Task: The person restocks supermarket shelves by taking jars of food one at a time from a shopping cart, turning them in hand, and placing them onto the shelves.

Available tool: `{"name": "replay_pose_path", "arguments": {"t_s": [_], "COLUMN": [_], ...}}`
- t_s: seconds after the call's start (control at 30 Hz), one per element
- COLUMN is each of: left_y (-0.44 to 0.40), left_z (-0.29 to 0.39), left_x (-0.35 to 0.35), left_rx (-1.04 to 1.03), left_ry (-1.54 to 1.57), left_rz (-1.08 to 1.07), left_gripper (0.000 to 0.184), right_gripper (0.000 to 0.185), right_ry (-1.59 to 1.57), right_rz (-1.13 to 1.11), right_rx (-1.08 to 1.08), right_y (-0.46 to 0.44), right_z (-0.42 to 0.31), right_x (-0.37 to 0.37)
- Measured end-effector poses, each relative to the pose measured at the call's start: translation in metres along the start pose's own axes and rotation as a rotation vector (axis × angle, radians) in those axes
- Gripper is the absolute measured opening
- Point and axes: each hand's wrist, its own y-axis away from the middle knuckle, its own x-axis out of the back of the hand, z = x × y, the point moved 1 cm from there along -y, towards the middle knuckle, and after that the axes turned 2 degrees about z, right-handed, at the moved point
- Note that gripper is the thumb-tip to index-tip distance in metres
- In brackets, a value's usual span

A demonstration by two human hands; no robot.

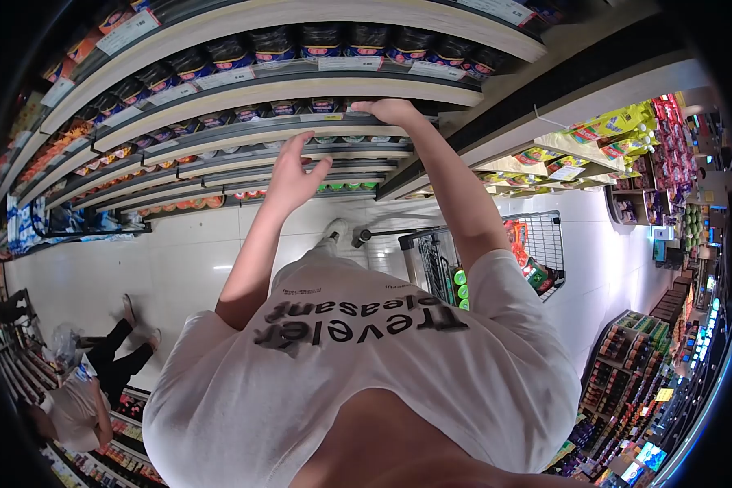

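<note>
My left hand (299, 172) is raised in front of the lower shelf boards, its fingers apart and nothing in it. At a shelf row with small dark packages (324, 106), my right hand (386, 111) reaches in from the right. Its fingers stretch leftward near the shelf's front edge, beside a price label; no item shows in them. One row higher stand dark-lidded jars (321, 41) with blue and red labels, above a pale shelf edge (301, 88).
A shopping cart (545, 236) holding red and green packages stands to my right. Yellow bags (618, 130) fill a shelf at the upper right. Another person (77, 407) in a light top and dark trousers is at the lower left, beside more shelves. Pale tiled floor (195, 260) lies between.
</note>
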Motion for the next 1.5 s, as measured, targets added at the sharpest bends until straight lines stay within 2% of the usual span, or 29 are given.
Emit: {"name": "replay_pose_path", "arguments": {"t_s": [0.17,0.3,0.37,0.5,0.6,0.67,0.73,0.8,0.87,0.97,1.0,1.1,1.13,1.2,1.23,1.27,1.33,1.4,1.43,1.47,1.5], "left_y": [0.001,0.004,0.005,0.014,0.023,0.031,0.041,0.050,0.063,0.081,0.087,0.107,0.114,0.131,0.138,0.147,0.165,0.171,0.173,0.176,0.178], "left_z": [-0.001,-0.006,-0.011,-0.007,0.000,0.010,0.011,0.009,0.024,0.025,0.025,0.027,0.025,0.019,0.012,0.007,0.001,0.011,0.019,0.020,0.011], "left_x": [-0.004,-0.010,-0.013,-0.022,-0.031,-0.040,-0.056,-0.074,-0.089,-0.123,-0.135,-0.176,-0.189,-0.217,-0.233,-0.242,-0.260,-0.262,-0.259,-0.258,-0.261], "left_rx": [-0.012,0.000,-0.020,0.009,-0.066,-0.059,-0.024,-0.127,-0.084,-0.276,-0.267,-0.543,-0.538,-0.636,-0.661,-0.661,-0.710,-0.710,-0.680,-0.647,-0.650], "left_ry": [0.019,0.008,-0.025,0.015,-0.008,0.009,0.003,0.005,0.001,-0.074,-0.073,-0.178,-0.172,-0.215,-0.214,-0.209,-0.282,-0.383,-0.537,-0.691,-0.690], "left_rz": [-0.033,-0.053,-0.060,-0.069,-0.090,-0.149,-0.170,-0.289,-0.333,-0.458,-0.470,-0.587,-0.602,-0.682,-0.706,-0.729,-0.678,-0.752,-0.792,-0.827,-0.810], "left_gripper": [0.061,0.062,0.064,0.063,0.062,0.057,0.053,0.049,0.042,0.033,0.033,0.027,0.027,0.027,0.030,0.030,0.033,0.036,0.034,0.033,0.029], "right_gripper": [0.058,0.057,0.057,0.062,0.067,0.064,0.055,0.043,0.035,0.030,0.029,0.025,0.025,0.027,0.029,0.031,0.032,0.035,0.038,0.041,0.040], "right_ry": [0.037,0.037,0.023,0.022,-0.023,-0.126,-0.232,-0.275,-0.401,-0.361,-0.337,-0.110,-0.108,-0.211,-0.212,-0.344,-0.522,-0.590,-0.526,-0.558,-0.583], "right_rz": [0.044,0.081,0.207,0.268,0.598,0.697,0.750,0.792,0.886,0.896,0.887,0.822,0.820,0.628,0.682,0.620,0.604,0.654,0.607,0.572,0.551], "right_rx": [0.089,0.068,0.201,0.222,0.289,0.278,0.133,-0.028,-0.229,-0.479,-0.577,-0.840,-0.856,-0.985,-0.894,-0.926,-0.928,-0.920,-0.918,-0.945,-0.956], "right_y": [-0.005,-0.008,-0.007,0.024,0.066,0.111,0.162,0.223,0.278,0.364,0.390,0.465,0.480,0.509,0.528,0.544,0.548,0.536,0.533,0.532,0.532], "right_z": [0.012,0.022,0.024,0.019,0.032,0.042,0.066,0.087,0.133,0.191,0.206,0.273,0.269,0.257,0.291,0.325,0.310,0.265,0.252,0.258,0.259], "right_x": [-0.008,-0.017,-0.022,-0.019,-0.022,-0.024,-0.034,-0.037,-0.053,-0.073,-0.079,-0.118,-0.121,-0.129,-0.159,-0.184,-0.181,-0.161,-0.155,-0.161,-0.162]}}
